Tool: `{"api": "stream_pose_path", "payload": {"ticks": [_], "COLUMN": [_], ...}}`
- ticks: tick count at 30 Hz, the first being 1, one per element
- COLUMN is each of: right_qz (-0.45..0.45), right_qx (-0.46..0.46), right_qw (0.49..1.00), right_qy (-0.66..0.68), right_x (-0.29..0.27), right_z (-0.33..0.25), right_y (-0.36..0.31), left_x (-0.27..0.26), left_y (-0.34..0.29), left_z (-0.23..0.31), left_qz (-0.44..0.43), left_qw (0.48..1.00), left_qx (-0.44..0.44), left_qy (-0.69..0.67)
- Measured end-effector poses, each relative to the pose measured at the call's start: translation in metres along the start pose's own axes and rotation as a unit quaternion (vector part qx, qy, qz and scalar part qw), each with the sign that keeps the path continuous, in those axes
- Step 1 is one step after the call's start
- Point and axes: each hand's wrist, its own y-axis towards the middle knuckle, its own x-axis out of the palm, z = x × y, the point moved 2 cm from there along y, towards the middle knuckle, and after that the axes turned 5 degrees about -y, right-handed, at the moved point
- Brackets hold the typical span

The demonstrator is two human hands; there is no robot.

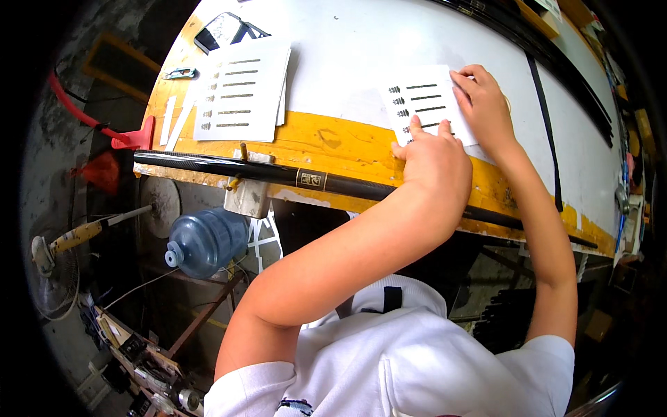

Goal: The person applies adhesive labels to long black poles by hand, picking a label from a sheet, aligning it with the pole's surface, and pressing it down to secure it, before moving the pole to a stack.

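Note:
A white sheet of printed decals, with dark emblems and bars in rows, lies on the white work table. My left hand presses on its lower part, fingers apart and pointing away from me. At the sheet's right edge, my right hand has its thumb and forefinger bent together on the paper's corner. A long black glossy rod with a gold-framed label lies along the near edge of the table, passing under my left forearm. Farther left is a stack of similar decal sheets.
Beside the stack are a small cutter knife, white paper strips and a black-framed object. More black rods lie at the far right. A blue water bottle and a fan stand below left. A red clamp-like bracket grips the table's left edge.

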Motion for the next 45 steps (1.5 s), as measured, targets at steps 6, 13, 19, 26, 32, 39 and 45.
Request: {"api": "stream_pose_path", "payload": {"ticks": [6, 13, 19, 26, 32, 39, 45], "right_qz": [-0.028, 0.037, 0.067, -0.163, -0.226, -0.210, -0.186], "right_qx": [0.022, -0.049, -0.115, 0.122, 0.161, 0.098, 0.099], "right_qw": [0.999, 0.998, 0.991, 0.932, 0.780, 0.729, 0.710], "right_qy": [0.031, -0.020, -0.018, 0.301, 0.560, 0.644, 0.672], "right_x": [-0.002, 0.000, -0.007, -0.014, -0.036, -0.073, -0.122], "right_z": [-0.002, -0.004, -0.009, 0.000, -0.015, -0.030, -0.035], "right_y": [-0.006, 0.005, 0.013, 0.029, 0.041, 0.038, -0.003], "left_x": [0.013, 0.013, 0.014, 0.018, -0.015, -0.017, -0.005], "left_y": [0.000, -0.001, 0.001, 0.008, 0.005, 0.004, -0.032], "left_z": [-0.004, -0.003, -0.006, -0.009, -0.013, -0.009, -0.004], "left_qz": [0.099, 0.097, 0.084, 0.155, 0.013, -0.013, 0.182], "left_qw": [0.994, 0.993, 0.993, 0.983, 0.996, 0.995, 0.974], "left_qx": [0.037, 0.041, 0.036, 0.060, 0.072, 0.076, 0.099], "left_qy": [0.039, 0.059, 0.071, 0.073, 0.043, 0.064, 0.091]}}
